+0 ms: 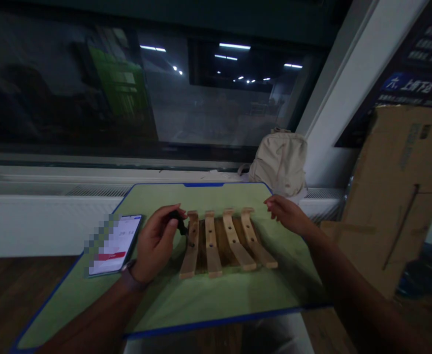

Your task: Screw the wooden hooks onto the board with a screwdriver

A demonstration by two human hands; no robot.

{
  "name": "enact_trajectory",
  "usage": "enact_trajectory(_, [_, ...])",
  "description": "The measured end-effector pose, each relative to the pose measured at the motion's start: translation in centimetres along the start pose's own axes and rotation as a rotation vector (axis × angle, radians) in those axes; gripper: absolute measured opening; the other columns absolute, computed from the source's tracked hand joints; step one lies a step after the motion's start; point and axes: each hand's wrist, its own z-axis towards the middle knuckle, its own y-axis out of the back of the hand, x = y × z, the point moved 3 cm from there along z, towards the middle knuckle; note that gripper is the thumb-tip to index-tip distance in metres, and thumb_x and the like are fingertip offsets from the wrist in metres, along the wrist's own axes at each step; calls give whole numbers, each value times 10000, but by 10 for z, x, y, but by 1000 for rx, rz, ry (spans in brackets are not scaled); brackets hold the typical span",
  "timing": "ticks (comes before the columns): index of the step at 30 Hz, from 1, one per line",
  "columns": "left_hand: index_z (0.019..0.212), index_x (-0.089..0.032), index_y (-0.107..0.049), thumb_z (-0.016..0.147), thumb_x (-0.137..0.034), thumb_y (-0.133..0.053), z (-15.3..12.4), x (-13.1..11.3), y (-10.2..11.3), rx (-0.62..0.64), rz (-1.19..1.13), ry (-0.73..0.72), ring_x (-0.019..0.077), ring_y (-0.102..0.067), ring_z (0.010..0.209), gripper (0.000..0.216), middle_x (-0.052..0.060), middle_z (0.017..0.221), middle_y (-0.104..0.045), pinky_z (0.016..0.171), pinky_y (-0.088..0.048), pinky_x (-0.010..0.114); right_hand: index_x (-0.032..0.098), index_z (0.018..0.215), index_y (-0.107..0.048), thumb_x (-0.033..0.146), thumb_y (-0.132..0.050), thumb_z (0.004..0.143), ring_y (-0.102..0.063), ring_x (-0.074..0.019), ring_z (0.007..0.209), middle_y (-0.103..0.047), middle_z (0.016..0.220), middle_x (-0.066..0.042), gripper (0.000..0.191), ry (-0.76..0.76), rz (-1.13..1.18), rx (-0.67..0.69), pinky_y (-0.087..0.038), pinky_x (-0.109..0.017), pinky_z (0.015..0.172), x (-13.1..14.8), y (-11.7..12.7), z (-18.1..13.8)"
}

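My left hand (157, 241) is closed round the black handle of a screwdriver (180, 223). The tool slants down toward a hole in the leftmost curved wooden piece (189, 255); whether the tip sits inside the hole is too dim to tell. Three similar pieces, a second (213, 260), a third (240, 250) and a fourth (258, 246), stand to its right, with dark holes in each. They all lie across a darker brown wooden part (221, 228). Off to the right of them, my right hand (284, 214) hovers with fingers curled together; anything between the fingertips is hidden.
A phone (116, 246) lies at the left on the green table (216, 302) with a blue rim. Beyond the table's back right corner stands a beige backpack (280, 160). Cardboard (396, 206) leans on the right, and a white radiator (46, 223) runs below the window.
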Motion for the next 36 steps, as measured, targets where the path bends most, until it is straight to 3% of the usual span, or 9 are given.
enact_trajectory(3, [1112, -256, -728, 837, -262, -786, 1, 4, 4, 12, -8, -62, 144, -686, 864, 281, 36, 1017, -666, 755, -593, 248, 209, 957, -664, 310, -557, 902, -654, -239, 817, -699, 882, -87, 158, 104, -182, 174, -557, -408, 800, -28, -24, -5])
enact_trajectory(5, [1206, -277, -692, 887, -227, -736, 0, 10, 7, 11, 23, 51, 113, -685, 796, 326, 14, 938, -688, 687, -580, 193, 195, 1082, -686, 221, -555, 884, -658, -280, 1009, -717, 1073, -136, 239, 182, -197, 306, -534, -456, 937, -30, -39, -13])
enact_trajectory(10, [1433, -327, -515, 932, -231, -695, -6, 15, 10, 0, -54, 167, 125, -752, 886, 541, 4, 999, -769, 819, -619, 225, 214, 1255, -653, 223, -535, 938, -606, -313, 1175, -671, 1249, -138, 338, 177, -47, 408, -470, -487, 1049, -24, -53, -33])
enact_trajectory(15, [1261, -283, -619, 960, -189, -643, -8, 5, 10, 23, -99, 160, 145, -763, 979, 316, 36, 1125, -773, 876, -624, 232, 259, 1208, -655, 485, -482, 1004, -629, -317, 1139, -697, 1196, -108, 350, -16, 279, 258, -461, -512, 1030, -40, -56, -29])
enact_trajectory(19, [1271, -270, -624, 942, -126, -627, -6, -9, 9, 99, -63, 0, 187, -740, 992, 358, 65, 1108, -737, 772, -646, 267, 272, 1052, -695, 619, -564, 928, -630, -316, 1085, -713, 1094, -89, 391, -147, 416, 142, -463, -505, 1012, -48, -65, -22])
enact_trajectory(22, [1267, -285, -645, 890, -139, -702, -3, -18, 5, 162, -112, -179, 186, -709, 912, 409, 60, 1076, -686, 711, -641, 294, 264, 1008, -702, 592, -610, 901, -623, -303, 1061, -712, 1069, -82, 357, -203, 431, 84, -461, -479, 995, -46, -66, -22])
enact_trajectory(24, [1243, -308, -661, 844, -95, -747, -2, -20, 3, 149, -131, -201, 167, -696, 869, 461, 34, 1022, -673, 672, -629, 269, 257, 975, -700, 553, -643, 879, -625, -281, 1004, -708, 1022, -68, 317, -233, 450, 53, -474, -448, 954, -42, -65, -22])
enact_trajectory(31, [1338, -261, -580, 948, -164, -650, -11, -13, 1, 74, -47, 8, 158, -749, 926, 408, 52, 1024, -754, 788, -630, 272, 230, 841, -646, 374, -740, 652, -618, -211, 753, -657, 817, -27, 256, -357, 530, -77, -494, -340, 688, -34, -66, 8])
enact_trajectory(36, [1195, -235, -602, 932, -203, -681, -5, -5, -2, 69, -144, -85, 144, -750, 904, 277, 42, 1005, -749, 766, -621, 256, 245, 820, -593, 381, -669, 644, -573, -183, 711, -623, 782, -2, 234, -290, 494, -207, -458, -292, 611, -41, -77, 40])
